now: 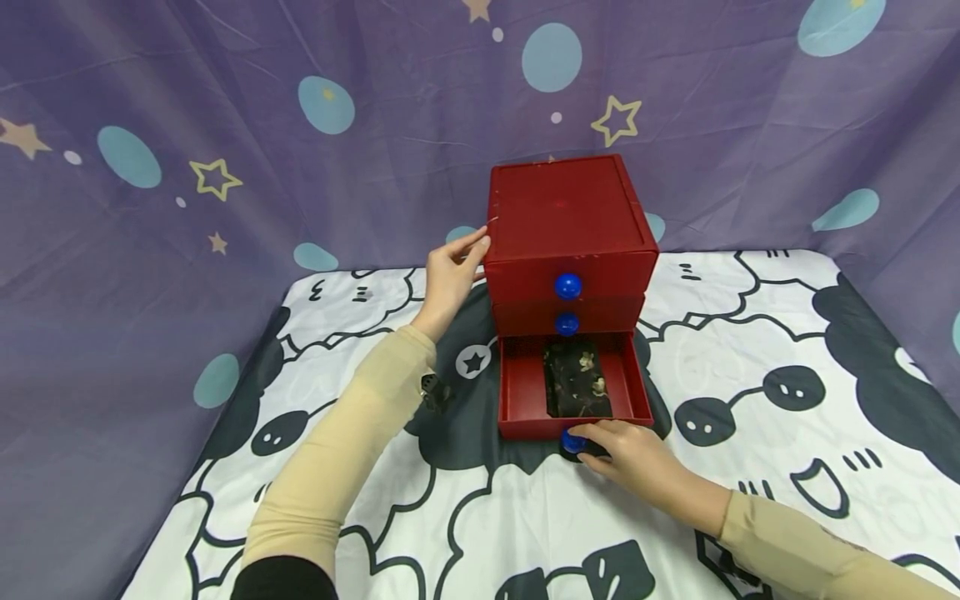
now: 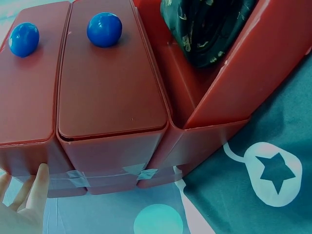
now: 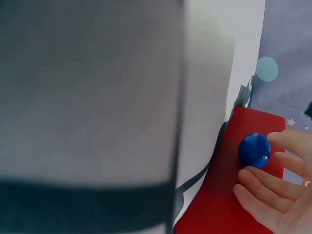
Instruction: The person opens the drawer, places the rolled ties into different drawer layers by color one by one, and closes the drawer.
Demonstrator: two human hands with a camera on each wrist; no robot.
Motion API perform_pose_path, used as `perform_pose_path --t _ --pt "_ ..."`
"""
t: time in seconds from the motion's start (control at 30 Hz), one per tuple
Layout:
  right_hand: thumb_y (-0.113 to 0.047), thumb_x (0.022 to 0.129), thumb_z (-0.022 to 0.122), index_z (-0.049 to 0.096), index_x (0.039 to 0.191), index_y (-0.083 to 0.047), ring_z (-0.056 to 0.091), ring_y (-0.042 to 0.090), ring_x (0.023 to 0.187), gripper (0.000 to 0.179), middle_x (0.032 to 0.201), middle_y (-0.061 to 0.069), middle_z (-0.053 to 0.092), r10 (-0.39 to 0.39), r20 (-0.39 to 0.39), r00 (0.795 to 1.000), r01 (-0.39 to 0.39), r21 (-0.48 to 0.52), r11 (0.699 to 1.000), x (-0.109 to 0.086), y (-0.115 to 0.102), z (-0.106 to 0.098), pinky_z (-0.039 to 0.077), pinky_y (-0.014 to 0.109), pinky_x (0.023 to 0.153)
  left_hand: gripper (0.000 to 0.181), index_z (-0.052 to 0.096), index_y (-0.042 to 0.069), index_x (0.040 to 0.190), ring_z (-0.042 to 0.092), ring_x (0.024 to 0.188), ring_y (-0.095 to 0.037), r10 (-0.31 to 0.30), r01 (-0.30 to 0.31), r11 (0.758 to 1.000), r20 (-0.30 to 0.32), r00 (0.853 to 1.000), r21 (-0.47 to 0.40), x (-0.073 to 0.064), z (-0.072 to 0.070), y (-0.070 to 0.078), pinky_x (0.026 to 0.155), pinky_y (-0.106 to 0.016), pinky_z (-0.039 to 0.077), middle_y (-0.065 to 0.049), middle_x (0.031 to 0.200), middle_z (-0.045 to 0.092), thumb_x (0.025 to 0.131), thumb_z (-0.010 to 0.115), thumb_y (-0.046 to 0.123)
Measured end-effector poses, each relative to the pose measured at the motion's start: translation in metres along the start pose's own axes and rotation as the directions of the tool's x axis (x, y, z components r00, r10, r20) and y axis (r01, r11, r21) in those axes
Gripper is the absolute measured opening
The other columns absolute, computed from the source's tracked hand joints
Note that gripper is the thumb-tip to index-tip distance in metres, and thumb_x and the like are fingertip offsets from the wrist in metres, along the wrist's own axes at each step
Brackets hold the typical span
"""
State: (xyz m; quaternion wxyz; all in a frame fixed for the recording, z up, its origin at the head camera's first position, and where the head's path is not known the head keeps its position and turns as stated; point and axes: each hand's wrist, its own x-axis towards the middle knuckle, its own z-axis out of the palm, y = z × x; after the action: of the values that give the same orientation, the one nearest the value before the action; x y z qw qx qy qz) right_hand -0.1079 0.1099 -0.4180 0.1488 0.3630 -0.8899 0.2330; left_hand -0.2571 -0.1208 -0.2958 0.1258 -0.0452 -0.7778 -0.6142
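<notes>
A red chest of drawers (image 1: 572, 208) with blue round knobs stands on the cloth-covered table. Its bottom drawer (image 1: 521, 400) is pulled out, while the two upper ones are closed. Inside lies a dark, floral-patterned fabric item (image 1: 577, 379), whose exact kind I cannot tell. My right hand (image 1: 637, 462) has its thumb and fingers around the bottom drawer's blue knob (image 3: 254, 150). On the chest's left side, my left hand (image 1: 452, 279) touches the red wall with extended fingertips (image 2: 41, 178); part of that hand is out of the left wrist view.
A white cloth (image 1: 750, 358) with black cartoon drawings covers the table. Behind the chest hangs a purple curtain (image 1: 420, 167) with stars and dots. Clear tape (image 2: 78, 178) runs along the chest's side.
</notes>
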Motion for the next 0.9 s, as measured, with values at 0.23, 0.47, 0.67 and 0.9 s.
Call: perform_pose_path --t 0.23,0.47,0.67,0.9 --pt "-0.021 0.072 0.073 0.067 0.1 -0.013 0.064 0.015 0.075 0.03 0.086 0.003 0.067 0.052 0.058 0.997 -0.052 -0.014 0.999 0.003 -0.001 0.002 0.055 0.031 0.063 0.032 0.059 0.009 0.117 0.06 0.091 -0.023 -0.024 0.024 0.999 0.016 1.0 -0.024 -0.001 -0.001 0.004 0.071 -0.028 0.055 -0.014 0.106 0.061 0.087 0.057 0.02" --pt "-0.021 0.071 0.073 0.068 0.1 -0.014 0.064 0.015 0.075 0.03 0.087 0.003 0.068 0.071 0.08 0.994 -0.07 -0.022 0.997 0.006 -0.002 0.004 0.055 0.032 0.061 0.032 0.057 0.003 0.119 0.059 0.093 -0.027 -0.042 0.042 0.999 0.028 0.999 -0.008 -0.013 -0.001 0.025 0.072 -0.028 0.054 -0.019 0.108 0.059 0.089 0.054 0.013" --pt "-0.022 0.07 0.075 0.069 0.096 -0.015 0.064 0.013 0.071 0.028 0.085 0.0 0.068 0.093 0.08 0.992 -0.09 -0.041 0.995 0.009 -0.004 0.004 0.053 0.03 0.054 0.031 0.057 0.005 0.118 0.059 0.093 -0.026 -0.045 0.045 0.999 0.027 0.999 -0.01 -0.012 -0.002 0.023 0.071 -0.027 0.055 -0.018 0.107 0.059 0.089 0.055 0.015" --pt "-0.022 0.069 0.075 0.069 0.095 -0.016 0.061 0.01 0.063 0.028 0.082 -0.001 0.068 0.114 0.089 0.989 -0.11 -0.048 0.993 0.011 -0.005 0.003 0.049 0.025 0.049 0.031 0.06 0.009 0.117 0.06 0.089 -0.021 -0.009 0.009 1.0 0.01 1.0 -0.011 0.0 0.0 0.0 0.071 -0.031 0.055 -0.014 0.104 0.061 0.088 0.057 0.02"
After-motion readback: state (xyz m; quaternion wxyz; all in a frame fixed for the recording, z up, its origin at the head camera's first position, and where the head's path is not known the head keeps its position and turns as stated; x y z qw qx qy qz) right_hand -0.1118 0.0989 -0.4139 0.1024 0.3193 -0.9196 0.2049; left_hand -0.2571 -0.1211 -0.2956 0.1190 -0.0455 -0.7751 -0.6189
